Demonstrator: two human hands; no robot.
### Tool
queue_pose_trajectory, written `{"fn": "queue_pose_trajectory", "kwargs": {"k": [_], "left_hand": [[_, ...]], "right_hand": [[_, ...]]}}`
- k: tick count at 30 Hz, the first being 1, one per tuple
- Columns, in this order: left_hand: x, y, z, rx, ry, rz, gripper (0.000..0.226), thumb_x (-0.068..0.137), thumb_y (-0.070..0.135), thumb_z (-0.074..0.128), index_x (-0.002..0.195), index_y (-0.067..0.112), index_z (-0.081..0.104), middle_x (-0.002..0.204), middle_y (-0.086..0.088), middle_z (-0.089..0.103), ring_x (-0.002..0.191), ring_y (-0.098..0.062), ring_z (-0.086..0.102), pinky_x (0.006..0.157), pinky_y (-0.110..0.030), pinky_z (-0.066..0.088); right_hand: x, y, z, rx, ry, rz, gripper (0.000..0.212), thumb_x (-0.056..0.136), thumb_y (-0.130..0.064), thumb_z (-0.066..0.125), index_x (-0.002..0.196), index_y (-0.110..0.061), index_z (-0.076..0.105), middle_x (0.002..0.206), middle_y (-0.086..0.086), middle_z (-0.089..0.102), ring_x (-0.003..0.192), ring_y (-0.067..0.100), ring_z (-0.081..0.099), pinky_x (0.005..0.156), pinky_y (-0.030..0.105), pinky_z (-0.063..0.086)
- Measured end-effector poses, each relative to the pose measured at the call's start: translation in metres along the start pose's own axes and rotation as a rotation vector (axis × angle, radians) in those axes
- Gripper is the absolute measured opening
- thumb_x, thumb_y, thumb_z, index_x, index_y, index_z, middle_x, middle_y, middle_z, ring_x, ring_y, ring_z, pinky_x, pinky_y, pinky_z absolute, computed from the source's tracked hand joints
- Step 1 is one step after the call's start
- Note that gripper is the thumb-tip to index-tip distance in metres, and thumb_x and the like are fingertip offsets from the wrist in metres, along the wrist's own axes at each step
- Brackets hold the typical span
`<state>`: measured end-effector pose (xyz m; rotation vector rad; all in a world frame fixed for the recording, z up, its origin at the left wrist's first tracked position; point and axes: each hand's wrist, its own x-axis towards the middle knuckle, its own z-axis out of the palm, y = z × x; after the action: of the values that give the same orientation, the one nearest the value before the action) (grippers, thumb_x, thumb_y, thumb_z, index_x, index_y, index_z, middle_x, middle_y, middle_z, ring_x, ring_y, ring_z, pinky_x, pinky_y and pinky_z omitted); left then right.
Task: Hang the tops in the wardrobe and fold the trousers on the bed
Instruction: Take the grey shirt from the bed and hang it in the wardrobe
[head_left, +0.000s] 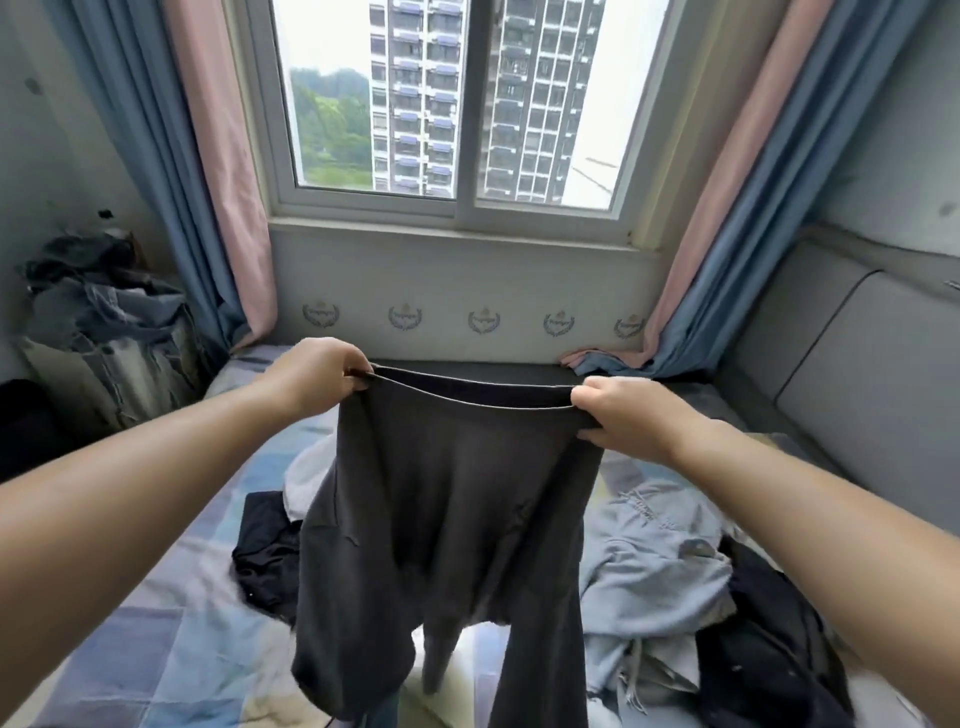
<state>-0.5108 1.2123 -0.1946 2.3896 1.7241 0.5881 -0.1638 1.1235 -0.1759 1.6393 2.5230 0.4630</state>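
Spreading across the lower view, the bed (171, 639) carries a patchwork cover in blue and pale blocks. Above its middle hang the dark grey trousers (447, 519), waistband up, legs trailing down toward six o'clock. A pale blue garment (654, 566) lies crumpled at four o'clock, a black one (265, 556) at eight o'clock. The left hand (317, 376) and right hand (618, 413) each curl their fingers round one end of the waistband, pulling it taut.
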Motion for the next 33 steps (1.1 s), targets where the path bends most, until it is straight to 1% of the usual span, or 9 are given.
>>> {"fn": "queue_pose_trajectory", "kwargs": {"k": [4, 7, 13, 17, 20, 23, 26, 29, 33], "left_hand": [[-0.009, 0.037, -0.017, -0.059, -0.006, 0.113, 0.015, 0.084, 0.025, 0.070, 0.098, 0.023, 0.074, 0.096, -0.001, 0.070, 0.088, -0.022, 0.061, 0.082, -0.031, 0.049], [-0.020, 0.070, -0.023, -0.170, 0.008, 0.211, 0.010, 0.082, 0.031, 0.073, 0.091, 0.026, 0.074, 0.079, 0.006, 0.067, 0.081, -0.021, 0.062, 0.078, -0.031, 0.049], [-0.048, 0.156, -0.030, -0.523, -0.064, 0.417, 0.008, 0.080, 0.022, 0.075, 0.075, 0.026, 0.070, 0.058, 0.013, 0.067, 0.053, 0.006, 0.058, 0.064, -0.019, 0.046], [-0.075, 0.225, -0.037, -0.887, -0.254, 0.485, 0.015, 0.083, 0.007, 0.071, 0.079, 0.021, 0.072, 0.058, 0.014, 0.069, 0.054, 0.005, 0.062, 0.061, -0.011, 0.048], [-0.101, 0.280, -0.044, -1.091, -0.389, 0.507, 0.014, 0.084, 0.006, 0.069, 0.089, 0.017, 0.074, 0.072, 0.008, 0.073, 0.062, 0.001, 0.064, 0.057, -0.008, 0.046], [-0.135, 0.338, -0.048, -1.310, -0.643, 0.489, 0.021, 0.084, 0.005, 0.069, 0.104, 0.011, 0.072, 0.098, -0.009, 0.073, 0.084, -0.015, 0.063, 0.079, -0.022, 0.053], [-0.178, 0.396, -0.049, -1.526, -0.928, 0.459, 0.022, 0.088, 0.007, 0.064, 0.109, 0.007, 0.068, 0.108, -0.016, 0.069, 0.101, -0.023, 0.063, 0.097, -0.033, 0.048], [-0.230, 0.456, -0.050, -1.660, -1.139, 0.386, 0.015, 0.090, 0.020, 0.062, 0.101, 0.012, 0.068, 0.092, -0.001, 0.073, 0.094, -0.015, 0.068, 0.095, -0.029, 0.049], [-0.304, 0.533, -0.051, -1.754, -1.313, 0.252, 0.014, 0.090, 0.026, 0.064, 0.078, 0.017, 0.062, 0.063, 0.005, 0.064, 0.069, -0.009, 0.062, 0.072, -0.022, 0.050]], "right_hand": [[-0.060, 0.004, -0.048, -0.042, 0.035, 0.105, 0.025, 0.089, -0.029, 0.061, 0.106, -0.012, 0.053, 0.107, 0.004, 0.055, 0.101, 0.025, 0.058, 0.079, 0.037, 0.048], [-0.111, -0.001, -0.077, -0.050, 0.029, 0.250, 0.019, 0.090, -0.023, 0.059, 0.105, -0.012, 0.053, 0.105, 0.004, 0.055, 0.100, 0.024, 0.057, 0.078, 0.034, 0.044], [-0.222, -0.021, -0.126, -0.009, 0.053, 0.650, 0.010, 0.088, -0.017, 0.057, 0.095, -0.011, 0.053, 0.096, 0.005, 0.056, 0.093, 0.028, 0.056, 0.068, 0.034, 0.037], [-0.302, -0.041, -0.160, 0.023, 0.144, 0.887, 0.010, 0.086, -0.012, 0.059, 0.095, -0.012, 0.055, 0.094, 0.004, 0.059, 0.088, 0.029, 0.057, 0.064, 0.032, 0.035], [-0.362, -0.065, -0.189, 0.039, 0.227, 1.024, 0.011, 0.084, -0.005, 0.059, 0.093, -0.010, 0.056, 0.091, 0.003, 0.059, 0.084, 0.029, 0.057, 0.065, 0.034, 0.038], [-0.424, -0.093, -0.214, -0.023, 0.280, 1.146, 0.015, 0.081, 0.000, 0.058, 0.093, -0.009, 0.057, 0.090, 0.002, 0.058, 0.078, 0.025, 0.053, 0.066, 0.035, 0.038], [-0.484, -0.118, -0.238, -0.100, 0.273, 1.257, 0.022, 0.075, 0.006, 0.057, 0.093, -0.008, 0.058, 0.088, -0.004, 0.053, 0.078, 0.022, 0.051, 0.068, 0.036, 0.039], [-0.548, -0.143, -0.258, -0.206, 0.255, 1.322, 0.026, 0.072, 0.008, 0.057, 0.092, -0.007, 0.060, 0.091, 0.002, 0.059, 0.080, 0.025, 0.055, 0.067, 0.035, 0.041], [-0.630, -0.178, -0.283, -0.288, 0.205, 1.393, 0.029, 0.071, 0.010, 0.059, 0.094, -0.007, 0.061, 0.098, 0.006, 0.062, 0.087, 0.027, 0.059, 0.071, 0.038, 0.046]]}}
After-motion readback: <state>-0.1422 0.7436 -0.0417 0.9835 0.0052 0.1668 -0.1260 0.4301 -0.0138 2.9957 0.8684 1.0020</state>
